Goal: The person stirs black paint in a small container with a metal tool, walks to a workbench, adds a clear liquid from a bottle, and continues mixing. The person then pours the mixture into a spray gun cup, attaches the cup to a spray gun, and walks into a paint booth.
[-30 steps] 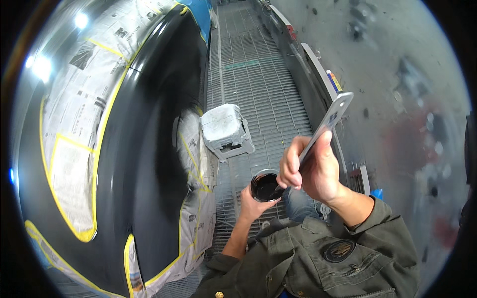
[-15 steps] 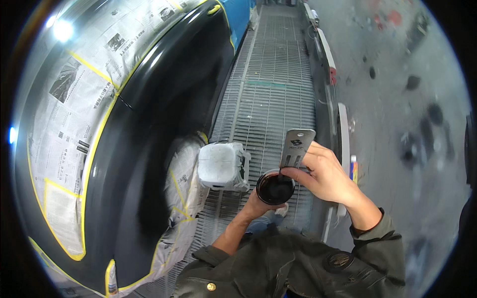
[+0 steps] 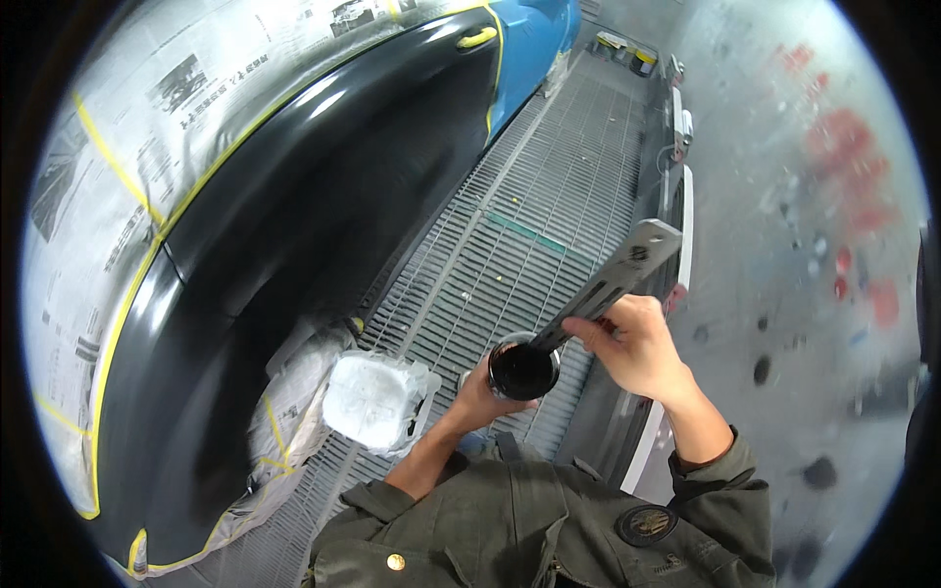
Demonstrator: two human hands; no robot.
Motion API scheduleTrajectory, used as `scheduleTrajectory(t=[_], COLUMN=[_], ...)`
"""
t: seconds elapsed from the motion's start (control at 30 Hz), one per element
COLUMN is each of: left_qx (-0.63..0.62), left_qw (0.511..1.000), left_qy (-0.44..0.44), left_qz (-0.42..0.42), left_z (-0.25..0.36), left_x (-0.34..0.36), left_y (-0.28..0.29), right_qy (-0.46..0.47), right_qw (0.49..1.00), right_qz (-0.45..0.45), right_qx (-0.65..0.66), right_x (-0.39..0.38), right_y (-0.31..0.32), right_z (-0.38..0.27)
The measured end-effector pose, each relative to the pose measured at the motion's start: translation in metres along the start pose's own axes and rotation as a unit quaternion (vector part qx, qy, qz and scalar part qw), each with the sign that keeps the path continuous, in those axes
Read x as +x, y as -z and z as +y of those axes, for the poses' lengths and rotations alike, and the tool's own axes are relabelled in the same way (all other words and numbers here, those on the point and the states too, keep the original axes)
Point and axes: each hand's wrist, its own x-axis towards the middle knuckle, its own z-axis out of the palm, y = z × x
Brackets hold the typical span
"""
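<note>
The left grip (image 3: 475, 400) is holding a cup (image 3: 556, 380) of dark liquid (image 3: 520, 372); the right grip (image 3: 632, 345) is pinching a flat stick (image 3: 625, 263) dipping inside.

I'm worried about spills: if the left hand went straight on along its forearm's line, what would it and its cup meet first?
Most likely the flat metal mixing stick that slants up from the mouth of the cup, just ahead of the left hand; depth is hard to judge here.
</note>
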Motion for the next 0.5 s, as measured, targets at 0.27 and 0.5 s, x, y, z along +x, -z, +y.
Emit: scheduleTrajectory(t=[0.27, 0.5], left_qx=[-0.084, -0.102], left_qw=[0.988, 0.949], left_qy=[-0.025, -0.075], left_qz=[0.130, 0.289], left_z=[0.052, 0.061], left_x=[0.175, 0.303], left_y=[0.065, 0.120], right_qy=[0.071, 0.153], right_qw=[0.995, 0.975], right_qz=[-0.044, -0.129], right_qx=[0.058, 0.097], right_x=[0.178, 0.353], right_y=[0.038, 0.036], right_z=[0.081, 0.173])
